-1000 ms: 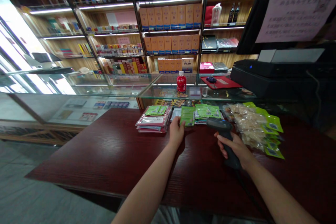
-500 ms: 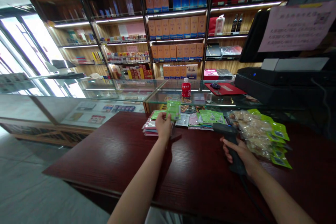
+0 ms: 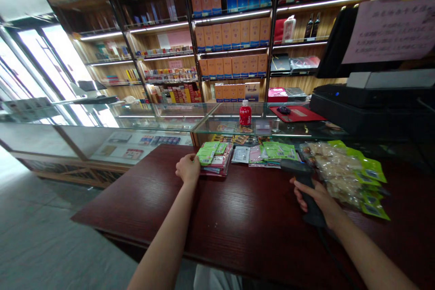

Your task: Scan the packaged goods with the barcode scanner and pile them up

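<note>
My left hand (image 3: 188, 168) is closed at the left edge of a green packet (image 3: 205, 154), its fingertips pinching the corner. That packet lies on a stack of flat, clear-wrapped packets (image 3: 221, 163) on the dark red table (image 3: 238, 208), with another green piece beside it. In my right hand (image 3: 317, 199) is a black barcode scanner (image 3: 307, 186), gripped by its handle, its head tilted toward the left and its cord trailing down. More green packets (image 3: 278, 149) lie on a second pile just beyond the scanner.
Clear bags of pale food with green labels (image 3: 343, 172) lie right of the scanner. Behind the table, a glass counter (image 3: 217, 120) carries a red bottle (image 3: 245, 113) and a mouse (image 3: 283, 110) on a red mat. A monitor (image 3: 336, 50) stands at the right.
My left hand has come down and left, bringing the green packet from a raised position onto the left stack. My right hand still holds the scanner, and the view has shifted slightly.
</note>
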